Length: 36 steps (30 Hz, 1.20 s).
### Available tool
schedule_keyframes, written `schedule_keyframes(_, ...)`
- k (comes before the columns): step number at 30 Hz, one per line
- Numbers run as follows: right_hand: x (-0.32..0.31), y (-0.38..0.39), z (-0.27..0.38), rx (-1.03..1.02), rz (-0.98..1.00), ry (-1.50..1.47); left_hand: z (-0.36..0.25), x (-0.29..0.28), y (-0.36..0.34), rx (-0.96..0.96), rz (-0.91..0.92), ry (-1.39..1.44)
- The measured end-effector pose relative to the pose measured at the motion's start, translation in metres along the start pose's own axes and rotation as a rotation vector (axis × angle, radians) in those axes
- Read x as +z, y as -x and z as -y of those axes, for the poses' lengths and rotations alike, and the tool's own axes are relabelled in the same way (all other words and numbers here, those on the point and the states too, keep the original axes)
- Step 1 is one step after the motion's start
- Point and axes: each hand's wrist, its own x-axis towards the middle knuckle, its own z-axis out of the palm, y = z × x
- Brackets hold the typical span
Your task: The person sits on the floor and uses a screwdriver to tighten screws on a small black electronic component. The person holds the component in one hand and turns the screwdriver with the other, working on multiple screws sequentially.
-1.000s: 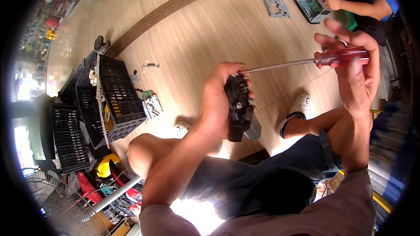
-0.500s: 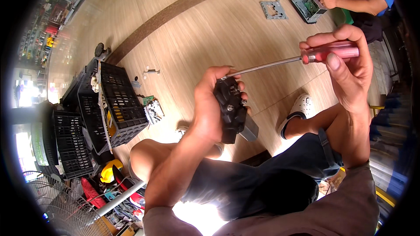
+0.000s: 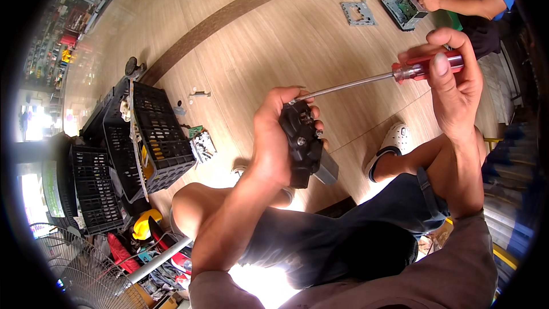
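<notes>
My left hand [image 3: 271, 137] is closed around a black moulded part [image 3: 302, 140] with metal screws and a grey block [image 3: 326, 169] at its lower end. A screwdriver [image 3: 351, 86] with a clear red handle reaches across from the right. Its tip meets the top corner of the black part, beside my left thumb and forefinger. My right hand [image 3: 457, 86] holds the handle between thumb and fingers, with the forefinger raised in a curve above it. What the tip sits in is too small to make out.
Black plastic crates [image 3: 163, 137] stand at the left, with a small circuit board [image 3: 200, 142] on the floor beside them. A wire fan [image 3: 86, 269] is at lower left. At upper right a co-worker's hands [image 3: 428, 1] work at an opened metal case [image 3: 404, 8], near a grey bracket [image 3: 358, 14].
The screwdriver handle has turned within my right fingers, and my thumb and fingers have shifted on it. The left hand and the black part stay in place.
</notes>
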Motion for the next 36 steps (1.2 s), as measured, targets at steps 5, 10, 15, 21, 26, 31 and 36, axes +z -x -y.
schedule_keyframes(5, 0.023, -0.005, 0.004, -0.083, -0.212, -0.155, -0.001, 0.0, -0.001, 0.012, 0.0, -0.009)
schedule_keyframes(10, 0.001, 0.0, 0.0, -0.055, -0.078, 0.004, 0.0, -0.001, 0.001, 0.018, 0.007, -0.012)
schedule_keyframes(15, 0.011, -0.001, 0.003, -0.043, -0.124, -0.075, -0.001, 0.0, 0.002, 0.027, -0.001, -0.019)
schedule_keyframes(21, 0.001, 0.001, 0.002, -0.037, -0.109, -0.012, -0.001, 0.0, 0.001, 0.032, -0.022, -0.009)
schedule_keyframes(26, 0.004, 0.001, 0.003, 0.045, -0.149, -0.088, -0.001, 0.002, 0.003, 0.058, -0.051, -0.045)
schedule_keyframes(31, 0.011, -0.004, 0.001, 0.001, -0.205, -0.172, 0.0, 0.002, 0.003, 0.065, -0.03, -0.049)
schedule_keyframes(36, 0.0, 0.0, 0.003, 0.206, -0.214, 0.063, 0.003, 0.003, 0.004, 0.08, -0.047, -0.071)
